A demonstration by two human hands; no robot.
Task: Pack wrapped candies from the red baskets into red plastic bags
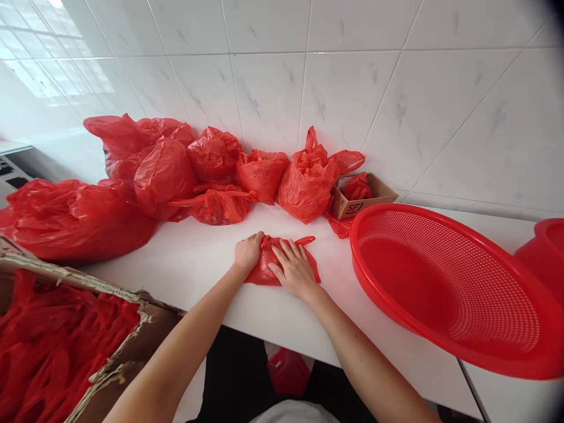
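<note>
A small red plastic bag (265,261) lies flattened on the white counter (194,258) in front of me. My left hand (247,251) is closed, pinching the bag's left top edge. My right hand (294,269) lies flat on the bag with its fingers stretched out, pressing it down. One bag handle (305,240) sticks out to the right past my fingers.
Several tied red bags (211,170) line the tiled wall. A small cardboard box (359,197) sits behind a large red perforated basket (449,282) on the right. A red tub (544,249) stands at far right. A torn carton of red bags (66,341) is at lower left.
</note>
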